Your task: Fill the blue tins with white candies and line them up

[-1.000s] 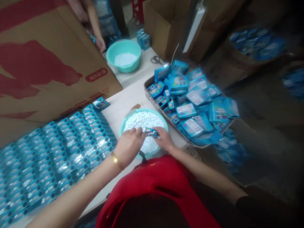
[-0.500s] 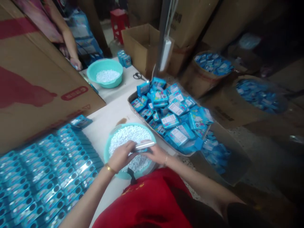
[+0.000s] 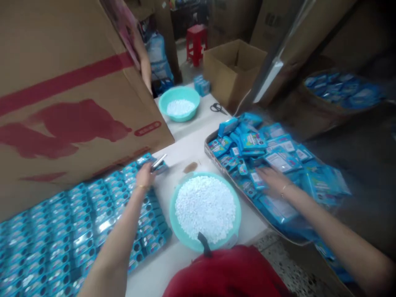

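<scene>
My left hand (image 3: 146, 175) is closed on a small blue box (image 3: 160, 163) with a shiny pale edge, at the far right corner of the rows of blue boxes (image 3: 105, 210). To the right, my right hand (image 3: 274, 182) reaches into a shallow carton tray (image 3: 221, 165) heaped with blue printed packets (image 3: 280, 159). Its fingers look stretched out over the packets, though their tips are blurred and partly hidden. Between my hands stands a turquoise bowl (image 3: 173, 218) of small white pieces (image 3: 206, 206).
A large brown carton (image 3: 77, 82) rises at the left. Beyond it are another person's arm (image 3: 144, 62), a second turquoise bowl (image 3: 179, 93), scissors (image 3: 218, 108) and an open carton (image 3: 232, 70). A metal post (image 3: 278, 53) stands behind the tray. More blue packets (image 3: 343, 88) fill a container at the right.
My hands have parted from over the near bowl. The left carried the small blue box to the rows at the left; the right moved into the packet tray. The camera view has shifted left.
</scene>
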### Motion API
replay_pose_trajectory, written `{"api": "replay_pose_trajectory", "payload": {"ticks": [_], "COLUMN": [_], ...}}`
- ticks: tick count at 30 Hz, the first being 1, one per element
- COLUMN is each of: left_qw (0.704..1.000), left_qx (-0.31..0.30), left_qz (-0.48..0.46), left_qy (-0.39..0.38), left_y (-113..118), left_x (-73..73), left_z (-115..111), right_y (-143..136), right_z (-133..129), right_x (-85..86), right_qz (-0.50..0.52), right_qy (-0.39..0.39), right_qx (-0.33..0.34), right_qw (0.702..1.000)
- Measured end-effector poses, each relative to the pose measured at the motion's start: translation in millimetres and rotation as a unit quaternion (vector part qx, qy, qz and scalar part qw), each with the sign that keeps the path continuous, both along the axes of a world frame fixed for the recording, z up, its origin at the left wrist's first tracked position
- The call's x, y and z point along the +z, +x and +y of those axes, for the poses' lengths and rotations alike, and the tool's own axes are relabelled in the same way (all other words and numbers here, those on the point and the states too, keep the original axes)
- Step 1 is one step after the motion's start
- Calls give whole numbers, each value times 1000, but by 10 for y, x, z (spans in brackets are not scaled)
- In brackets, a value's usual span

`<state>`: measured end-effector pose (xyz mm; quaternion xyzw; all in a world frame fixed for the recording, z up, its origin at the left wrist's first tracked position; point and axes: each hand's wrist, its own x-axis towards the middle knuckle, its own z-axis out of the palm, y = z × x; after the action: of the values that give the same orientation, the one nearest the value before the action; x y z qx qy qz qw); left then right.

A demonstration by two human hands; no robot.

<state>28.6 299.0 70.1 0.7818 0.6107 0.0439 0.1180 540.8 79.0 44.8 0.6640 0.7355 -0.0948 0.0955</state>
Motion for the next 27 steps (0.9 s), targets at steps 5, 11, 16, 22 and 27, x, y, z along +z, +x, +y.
{"api": "replay_pose_trajectory", "payload": {"ticks": [5,11,16,22,27], "left_qw": [999,998,970,928,948], "left_qx": [19,20,-163,-213,-164], "left_qz": [25,-38,-91,102,95], "left_qy": [1,56,-155,-287,-257], "left_y": [-347,-77,253,415,854], "left_x": [-393,-175,239,416,27], "left_z": [301,-160,-1175,-2304,-2606], "right_y": [-102,-536,-1132,-1604,-1633], "right_z": [11,-240,-454,-838,-1295], "right_x": [484,972,816,667,601], "right_qz": [61,337,689,844,862], "right_qy": [28,138,40,-72,-123], "right_qx": [-45,-159,-306,-418,-417], "right_qw": [997,917,656,330,261]}}
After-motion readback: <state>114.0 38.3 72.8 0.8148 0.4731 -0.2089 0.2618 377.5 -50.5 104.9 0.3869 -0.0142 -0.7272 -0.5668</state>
